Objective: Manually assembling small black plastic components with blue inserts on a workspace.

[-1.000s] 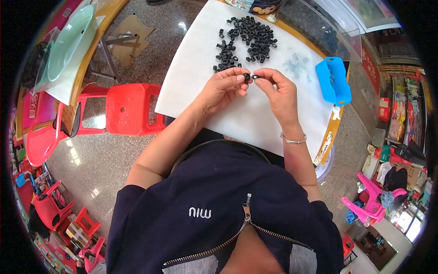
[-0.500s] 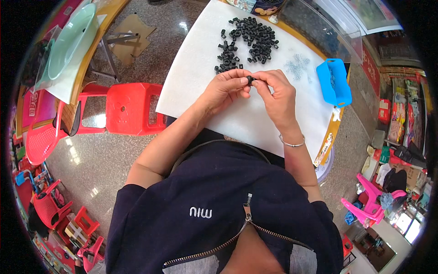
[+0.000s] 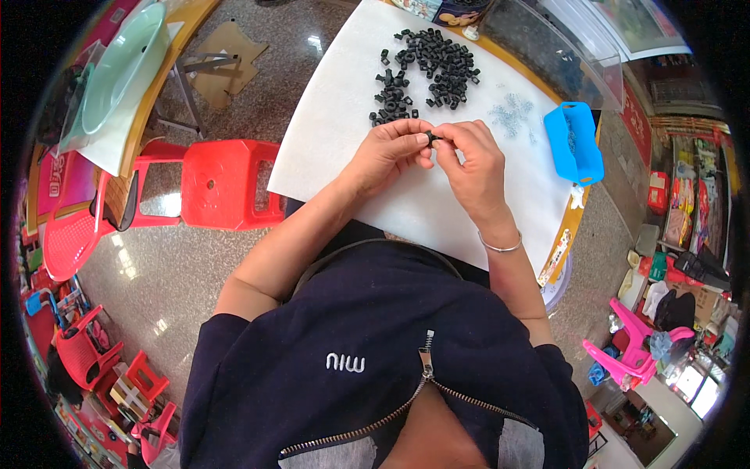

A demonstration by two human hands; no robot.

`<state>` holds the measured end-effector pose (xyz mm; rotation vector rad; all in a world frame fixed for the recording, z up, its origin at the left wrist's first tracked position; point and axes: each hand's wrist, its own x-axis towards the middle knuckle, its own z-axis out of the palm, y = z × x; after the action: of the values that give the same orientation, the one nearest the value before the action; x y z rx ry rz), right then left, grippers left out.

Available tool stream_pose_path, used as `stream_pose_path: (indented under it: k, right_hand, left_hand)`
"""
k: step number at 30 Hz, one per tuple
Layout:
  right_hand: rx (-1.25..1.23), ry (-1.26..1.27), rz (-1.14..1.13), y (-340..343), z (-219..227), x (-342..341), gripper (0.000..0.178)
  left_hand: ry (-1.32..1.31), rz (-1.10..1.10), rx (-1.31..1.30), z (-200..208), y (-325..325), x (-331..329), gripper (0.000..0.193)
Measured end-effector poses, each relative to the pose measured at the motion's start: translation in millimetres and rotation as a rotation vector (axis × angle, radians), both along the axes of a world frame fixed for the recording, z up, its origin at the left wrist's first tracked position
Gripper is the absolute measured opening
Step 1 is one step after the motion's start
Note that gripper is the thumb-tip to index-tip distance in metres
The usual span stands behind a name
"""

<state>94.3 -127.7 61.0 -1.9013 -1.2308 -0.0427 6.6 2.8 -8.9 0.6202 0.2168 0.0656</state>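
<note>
Between the fingertips of both hands sits a small black plastic part (image 3: 431, 138), held over the white table sheet (image 3: 328, 148). My left hand (image 3: 394, 152) pinches it from the left with thumb and index finger. From the right, the thumb and index finger of my right hand (image 3: 470, 156) close at the same part; whether they also hold something tiny is hidden. Just beyond the hands lies a loose pile of similar black plastic parts (image 3: 449, 70), with a smaller cluster (image 3: 391, 98) to its left. Small clear bits (image 3: 512, 114) are scattered to the right of the pile.
A blue plastic basket (image 3: 574, 144) stands at the table's right edge, with small clear pieces inside. Behind the pile is a clear box (image 3: 547, 47). A red stool (image 3: 223, 185) is on the floor to the left, near a pale green basin (image 3: 125, 70) on another table.
Both hands stay together at the black part, with only slight finger movement. The whole view has shifted very slightly.
</note>
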Motion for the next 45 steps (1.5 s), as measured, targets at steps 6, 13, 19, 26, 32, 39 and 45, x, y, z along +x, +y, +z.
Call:
stream_pose_path:
  k: [6,13,19,26,32,39,45]
  right_hand:
    - [-0.042,-0.22,0.039,-4,-4,0,0.012]
    - [0.04,0.006,0.001,-3,-10,0,0.015]
    - [-0.003,-0.004,0.009,-9,-16,-3,0.017]
    - [-0.012,0.172,0.021,-13,-12,-6,0.016]
    - [0.038,0.153,-0.058,-6,-24,-8,0.012]
    - [0.053,-0.046,-0.061,-3,-26,-6,0.011]
    - [0.099,0.204,-0.111,-6,-25,-8,0.013]
  left_hand:
    - [0.024,0.026,0.091,3,-5,0,0.018]
    - [0.04,-0.021,0.11,5,-2,0,0.024]
    - [0.042,-0.083,0.141,8,-1,0,0.029]
    - [0.076,-0.089,0.167,14,-3,0,0.027]
    - [0.06,-0.042,0.205,6,-8,1,0.028]
    - [0.043,-0.05,0.189,11,-8,2,0.028]
    - [0.066,0.019,0.118,13,-6,0,0.024]
